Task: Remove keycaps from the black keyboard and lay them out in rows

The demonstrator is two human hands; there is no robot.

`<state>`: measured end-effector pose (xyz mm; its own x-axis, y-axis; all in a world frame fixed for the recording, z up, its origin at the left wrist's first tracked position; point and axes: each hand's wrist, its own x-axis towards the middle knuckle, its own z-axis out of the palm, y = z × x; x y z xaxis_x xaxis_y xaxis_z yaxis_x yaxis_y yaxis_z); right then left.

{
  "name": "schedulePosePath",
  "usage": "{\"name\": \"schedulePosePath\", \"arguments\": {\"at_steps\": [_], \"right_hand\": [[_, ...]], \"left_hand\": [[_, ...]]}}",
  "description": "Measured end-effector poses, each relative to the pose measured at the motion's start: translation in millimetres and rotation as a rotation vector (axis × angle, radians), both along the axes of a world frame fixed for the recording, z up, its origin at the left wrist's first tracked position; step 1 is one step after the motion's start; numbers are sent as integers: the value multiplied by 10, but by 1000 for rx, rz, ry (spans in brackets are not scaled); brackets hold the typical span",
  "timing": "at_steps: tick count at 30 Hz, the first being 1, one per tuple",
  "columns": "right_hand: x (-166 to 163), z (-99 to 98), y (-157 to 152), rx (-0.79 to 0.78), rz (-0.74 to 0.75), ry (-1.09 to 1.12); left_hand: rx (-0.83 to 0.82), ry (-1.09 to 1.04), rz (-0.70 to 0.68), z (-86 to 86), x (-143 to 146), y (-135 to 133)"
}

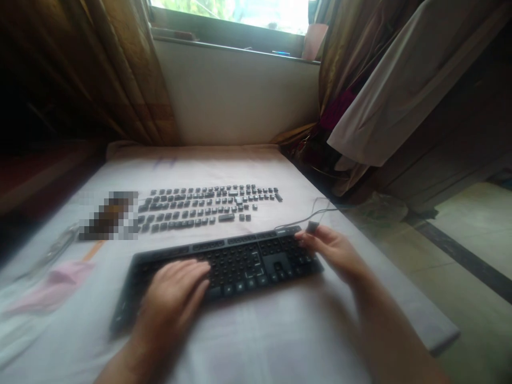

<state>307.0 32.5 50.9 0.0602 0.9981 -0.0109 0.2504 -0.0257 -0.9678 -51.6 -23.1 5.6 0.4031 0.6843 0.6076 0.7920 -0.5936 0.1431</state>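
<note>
A black keyboard (236, 266) lies slightly tilted across the cloth, with most of its key places bare and a few caps along its lower edge. My left hand (176, 285) rests flat over its left half, fingers stretched out and covering part of it. At the upper right end, my right hand (334, 248) pinches a small dark keycap (312, 227) just above the keyboard. Loose black keycaps are laid out in several rows behind the keyboard, among them one long keycap (226, 217).
A white cloth (256, 336) covers the table. The keyboard's cable (298, 220) runs off to the right. A pink cloth (60, 282) and a blurred-out dark object (108, 216) lie at left. Curtains (120, 69) and hanging clothes (376, 117) flank the window.
</note>
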Motion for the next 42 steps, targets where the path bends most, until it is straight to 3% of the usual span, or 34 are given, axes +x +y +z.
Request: {"name": "schedulePosePath", "arguments": {"at_steps": [4,9,12,18,23,32,38,42], "right_hand": [[182,-99,-1,44,-73,33],[147,-229,-3,3,-173,147],[117,-246,-21,-44,-211,172],[138,-261,-19,11,-337,173],[114,-329,-19,-105,-290,408],[-4,-320,-87,-215,-149,404],[-14,-236,-75,-147,-160,281],[15,-62,-62,-56,-185,98]], "left_hand": [[5,79,-43,-14,63,-11],[12,173,-96,-21,160,-28],[27,241,-135,-46,216,-38],[-4,300,-103,-118,256,-35],[19,269,-104,-67,263,-35],[-48,280,-67,-87,-92,-144],[-65,273,-51,-100,-92,-158],[-72,284,-82,-77,-21,-159]]}}
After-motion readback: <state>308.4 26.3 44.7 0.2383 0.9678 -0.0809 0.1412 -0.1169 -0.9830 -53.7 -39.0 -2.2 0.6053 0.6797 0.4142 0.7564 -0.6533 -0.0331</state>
